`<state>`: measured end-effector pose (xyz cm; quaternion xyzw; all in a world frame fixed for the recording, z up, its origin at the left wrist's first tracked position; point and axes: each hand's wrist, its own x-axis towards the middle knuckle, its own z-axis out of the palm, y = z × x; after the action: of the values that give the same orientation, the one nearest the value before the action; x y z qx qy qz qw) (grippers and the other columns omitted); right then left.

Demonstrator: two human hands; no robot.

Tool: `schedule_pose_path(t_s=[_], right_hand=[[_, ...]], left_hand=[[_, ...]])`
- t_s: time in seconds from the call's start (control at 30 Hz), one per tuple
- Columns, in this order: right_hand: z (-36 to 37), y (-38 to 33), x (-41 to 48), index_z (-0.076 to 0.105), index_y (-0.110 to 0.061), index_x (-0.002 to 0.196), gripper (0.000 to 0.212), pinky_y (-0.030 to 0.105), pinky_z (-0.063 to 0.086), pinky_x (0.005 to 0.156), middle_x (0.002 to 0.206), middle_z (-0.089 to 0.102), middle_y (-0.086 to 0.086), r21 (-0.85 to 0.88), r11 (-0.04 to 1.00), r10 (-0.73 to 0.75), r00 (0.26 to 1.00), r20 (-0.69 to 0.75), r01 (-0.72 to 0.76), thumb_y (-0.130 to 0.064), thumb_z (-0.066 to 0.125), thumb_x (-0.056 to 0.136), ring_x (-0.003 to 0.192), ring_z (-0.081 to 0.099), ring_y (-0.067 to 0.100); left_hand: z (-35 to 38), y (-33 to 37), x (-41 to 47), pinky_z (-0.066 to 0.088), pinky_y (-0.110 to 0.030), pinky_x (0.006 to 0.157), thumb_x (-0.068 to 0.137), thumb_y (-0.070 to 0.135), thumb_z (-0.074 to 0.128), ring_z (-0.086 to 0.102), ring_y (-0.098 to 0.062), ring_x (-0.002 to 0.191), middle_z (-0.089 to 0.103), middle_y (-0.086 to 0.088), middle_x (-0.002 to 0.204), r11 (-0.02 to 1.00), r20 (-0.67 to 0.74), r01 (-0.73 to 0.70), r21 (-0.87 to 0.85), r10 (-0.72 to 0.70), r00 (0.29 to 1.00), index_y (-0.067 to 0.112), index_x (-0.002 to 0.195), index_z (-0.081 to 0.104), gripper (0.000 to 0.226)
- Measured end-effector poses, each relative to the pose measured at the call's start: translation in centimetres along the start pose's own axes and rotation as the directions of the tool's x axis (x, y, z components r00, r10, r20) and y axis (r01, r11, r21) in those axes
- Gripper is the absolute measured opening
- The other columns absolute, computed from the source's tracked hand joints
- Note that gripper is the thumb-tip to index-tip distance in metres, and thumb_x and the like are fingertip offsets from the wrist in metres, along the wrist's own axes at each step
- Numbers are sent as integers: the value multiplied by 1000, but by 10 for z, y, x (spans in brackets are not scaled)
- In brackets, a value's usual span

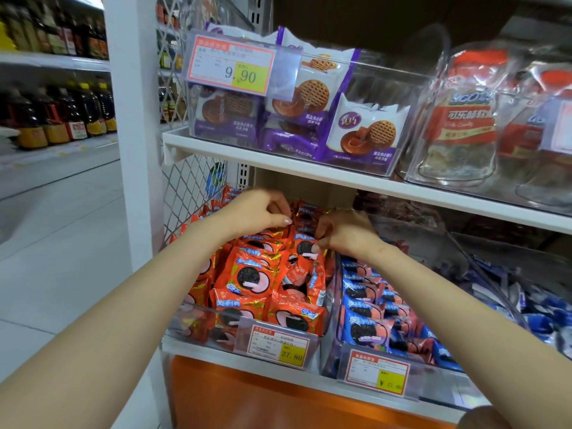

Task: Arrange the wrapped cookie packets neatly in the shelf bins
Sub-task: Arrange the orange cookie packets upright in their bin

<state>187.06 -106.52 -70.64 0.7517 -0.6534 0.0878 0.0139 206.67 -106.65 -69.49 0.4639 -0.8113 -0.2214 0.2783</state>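
Between the two sets of fingertips, at the back of the clear plastic shelf bin (198,317), stood a row of red-orange foil-wrapped sandwich cookie packets (305,239), set on edge and printed with a dark round cookie and pink cream. The left hand (258,212) curled over the left end of that row, its fingers (280,209) bent and closed down in a pinch on the top edge of a packet, thumb tip showing pale beneath them. The right hand (343,232) mirrored it from the other side, fingers (322,230) folded in and its thumb pressed against the face of the nearest upright packet, so both grips were nearly closed on wrappers. Below the fingers, toward the camera, more of the same red-orange packets lay loosely heaped and tilted, filling the bin down to its front wall, where an orange-bordered paper price tag (278,343) with a yellow patch was clipped. Just beside the right hand's fingers, on their outer side, a second clear bin (337,351) held blue-wrapped cookie packets (368,317) of the same kind, with its own tag in front. Above the fingers ran a white shelf board (278,157) carrying a clear bin of purple-and-white waffle cookie packets (362,131).
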Motion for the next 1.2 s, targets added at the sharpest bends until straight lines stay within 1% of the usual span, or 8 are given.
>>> schedule_pose_path(t_s=[0.17, 0.3, 0.47, 0.63, 0.8, 0.93, 1.03, 1.2], right_hand=[[-18, 14, -13, 68, -30, 93, 25, 19, 45, 76, 96, 66, -4, 449, 886, -139, 990, 25, 113, -11, 73, 78, 92, 59, 15], [-25, 8, -28, 71, -25, 97, 23, 15, 40, 90, 105, 65, -6, 446, 877, -342, 884, 318, 179, -8, 70, 81, 99, 58, 4], [-26, 9, -27, 67, -17, 79, 10, 15, 42, 78, 84, 64, -7, 518, 835, -276, 956, 102, 186, -8, 71, 79, 76, 56, -2], [-32, 21, -25, 65, -14, 85, 13, 13, 47, 75, 79, 68, -5, 817, 563, -53, 992, -113, 123, -2, 68, 80, 70, 61, -1], [-29, 13, -28, 62, -15, 86, 19, 9, 49, 64, 80, 68, -7, 912, 385, 80, 979, -187, 142, 2, 67, 80, 65, 64, -3], [-19, 13, -29, 67, -19, 91, 18, 11, 45, 71, 90, 67, -5, 661, 749, -43, 999, -34, 55, -13, 75, 76, 82, 61, 4], [-6, 6, -29, 70, -27, 95, 25, 24, 38, 71, 89, 68, -6, 330, 940, -134, 981, 138, 82, -36, 77, 73, 83, 59, 8], [-4, -12, -28, 71, -30, 98, 31, 26, 30, 79, 83, 60, -13, 41, 975, -221, 972, 84, 218, -46, 75, 72, 80, 51, 4]], left_hand=[[0, 0, 1, 50, -28, 83, 84, 19, 67, 61, -13, 90, 66, 0, 94, 1000, 57, -11, 22, 10, 998, 21, 92, 64, 8], [1, 1, 2, 49, -23, 81, 83, 16, 68, 62, -11, 90, 68, -1, 96, 1000, 86, -23, -6, 23, 996, 20, 93, 65, 11], [0, 12, 2, 47, -10, 75, 84, 3, 65, 61, -7, 84, 67, -8, 100, 981, 210, -8, -194, 50, 977, 8, 101, 63, 18], [4, 23, 0, 47, -32, 95, 81, 27, 68, 61, -13, 104, 65, 2, 109, 960, 283, 70, -271, 10, 959, 19, 111, 58, 32], [2, 21, 1, 36, -17, 90, 78, 27, 73, 50, -9, 110, 50, 8, 123, 968, 79, 121, -218, -106, 991, 13, 136, 45, 66], [-18, -1, 4, 40, -23, 93, 74, 19, 77, 55, -19, 111, 59, -8, 126, 972, -239, 102, -209, -152, 959, 11, 128, 55, 59], [-23, -11, -4, 41, -36, 91, 80, 22, 71, 50, -32, 117, 56, -17, 126, 905, -401, 173, 387, -4, 916, 13, 124, 59, 46], [-13, -21, -8, 43, -37, 99, 78, 53, 64, 49, -28, 121, 54, -9, 133, 814, 11, 64, 578, -87, 996, 19, 136, 47, 69]])
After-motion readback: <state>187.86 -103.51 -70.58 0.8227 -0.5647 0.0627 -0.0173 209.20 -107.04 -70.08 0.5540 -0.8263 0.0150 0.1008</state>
